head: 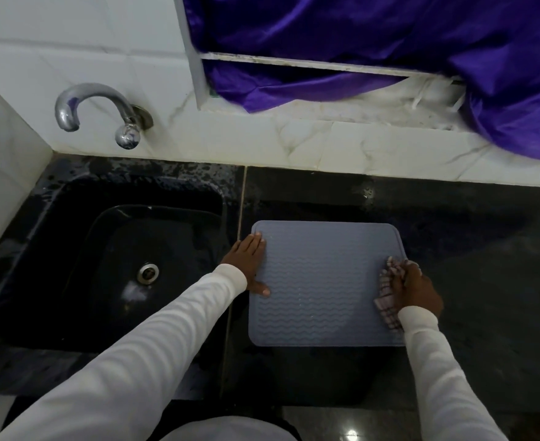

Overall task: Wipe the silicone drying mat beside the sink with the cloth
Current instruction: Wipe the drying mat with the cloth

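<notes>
Head view is showing the silicone drying mat (322, 281) lying flat on the dark countertop (469, 249), just to the right of the black sink (71, 249), with its near edge toward the person. The left hand (246, 264) is lying spread and flat on the mat's left border, gripping nothing, palm and thumb pressing down as an anchor. The right hand (416, 289) is clenching the checked cloth (388, 292) in a bunch and pressing it onto the mat's right edge, part of the cloth trailing out beneath the wrist. The mat is looking thin, soft and floppy, with wavy ridges across its middle, so it is probably light enough to creep or buckle on the smooth stone if pushed from one side only; pinning it with an open palm near the border, as the left hand is doing, seems the sensible hold, rather than pinching an edge, which would likely lift and fold it. The cloth is limp and will follow the ridges only under firm pressure. Tiny pale specks are dotting the mat's surface; whether they are droplets or crumbs cannot be told.
</notes>
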Demonstrator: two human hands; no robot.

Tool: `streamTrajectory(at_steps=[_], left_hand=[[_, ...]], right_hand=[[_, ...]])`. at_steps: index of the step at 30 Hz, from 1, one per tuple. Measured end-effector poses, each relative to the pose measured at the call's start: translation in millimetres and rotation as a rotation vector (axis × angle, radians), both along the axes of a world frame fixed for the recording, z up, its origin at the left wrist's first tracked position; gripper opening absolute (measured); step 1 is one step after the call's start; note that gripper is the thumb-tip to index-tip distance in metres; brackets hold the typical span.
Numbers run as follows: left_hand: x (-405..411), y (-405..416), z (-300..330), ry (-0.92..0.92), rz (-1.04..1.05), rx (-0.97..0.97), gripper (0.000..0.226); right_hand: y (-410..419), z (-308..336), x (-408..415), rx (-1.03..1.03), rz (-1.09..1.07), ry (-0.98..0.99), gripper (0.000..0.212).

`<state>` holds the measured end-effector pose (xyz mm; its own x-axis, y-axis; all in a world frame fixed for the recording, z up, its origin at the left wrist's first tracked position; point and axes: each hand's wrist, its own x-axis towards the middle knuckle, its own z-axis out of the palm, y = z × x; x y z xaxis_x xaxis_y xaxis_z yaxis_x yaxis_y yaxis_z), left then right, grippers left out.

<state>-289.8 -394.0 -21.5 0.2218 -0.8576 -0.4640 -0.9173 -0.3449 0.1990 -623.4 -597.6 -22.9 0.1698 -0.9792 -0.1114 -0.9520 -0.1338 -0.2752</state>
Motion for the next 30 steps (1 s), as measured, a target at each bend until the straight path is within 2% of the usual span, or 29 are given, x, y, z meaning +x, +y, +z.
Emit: streamTrajectory(at_steps=[3,6,8,10,14,19,24,27,30], left_hand=[[4,-4,6,-0.009,-0.016,0.026,0.127],[10,-4,6,-0.031,-0.027,0.012,0.111],[10,-3,7,-0.056,-0.041,-0.003,0.102],[9,-1,4,-0.064,-0.045,-0.007,0.098],[10,-1,0,-0.077,-0.057,-0.024,0.099],[12,-5,-3,0.001,-0.042,0.016,0.115],[14,-4,-5,0.012,-0.04,0.003,0.116],[15,-4,-7,0.022,-0.034,0.005,0.116],[14,-4,-6,0.02,-0.028,0.004,0.115]], right_hand=[[49,3,44,-0.031,0.246,-0.163,0.045],[137,1,104,0.022,0.508,-0.365,0.04],[189,-9,138,-0.013,0.656,-0.334,0.044],[216,-22,152,-0.014,0.739,-0.22,0.051],[207,-32,137,-0.209,0.813,-0.033,0.063],[156,-31,94,-0.226,0.709,0.077,0.051],[102,-32,32,-0.231,0.518,0.133,0.03],[73,-26,-1,-0.198,0.373,0.161,0.044],[48,-22,-28,-0.168,0.235,0.198,0.038]])
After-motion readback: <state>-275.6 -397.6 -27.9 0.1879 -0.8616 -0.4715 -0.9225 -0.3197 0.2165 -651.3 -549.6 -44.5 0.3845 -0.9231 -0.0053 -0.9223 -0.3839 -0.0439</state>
